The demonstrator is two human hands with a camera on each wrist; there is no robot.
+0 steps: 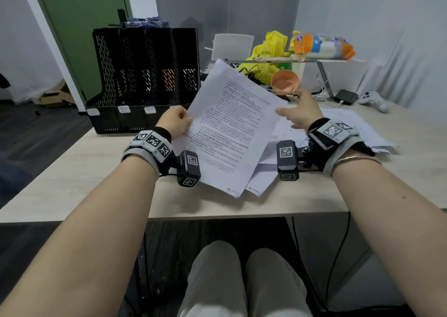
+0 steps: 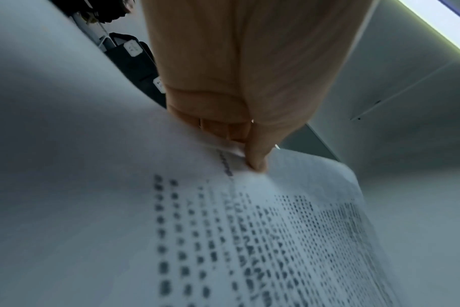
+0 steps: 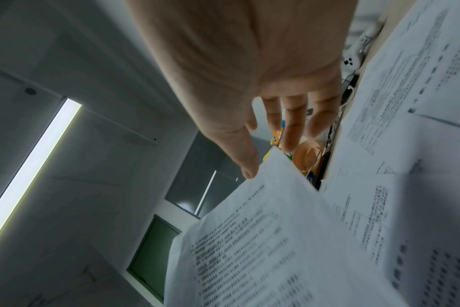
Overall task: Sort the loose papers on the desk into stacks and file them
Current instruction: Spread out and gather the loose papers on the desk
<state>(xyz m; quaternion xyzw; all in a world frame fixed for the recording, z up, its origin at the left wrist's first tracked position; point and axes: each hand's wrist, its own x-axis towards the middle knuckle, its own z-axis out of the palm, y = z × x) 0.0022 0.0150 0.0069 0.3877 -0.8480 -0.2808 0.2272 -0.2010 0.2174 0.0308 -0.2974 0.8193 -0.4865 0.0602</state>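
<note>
Since paper is light and floppy, a one-edge hold lets it sag | file rack (image 1: pixel 145 80) far left on counter (image 1: pixel 84 183) | left hand (image 1: pixel 175 123) pinches sheets (image 1: pixel 229 128) aloft | right hand (image 1: pixel 302 111) fingers spread, thumb at sheets' right edge | loose papers (image 1: pixel 350 128) lie beneath.

desk (image 1: pixel 290 203) lt wood | on it: file rack (image 1: pixel 145 80), loose papers (image 1: pixel 350 128), bowl (image 1: pixel 284 81), controller (image 1: pixel 373 101)

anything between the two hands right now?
The printed sheet spans the gap in the head view: the left hand pinches its left edge, while the open right hand is at its right edge.
</note>
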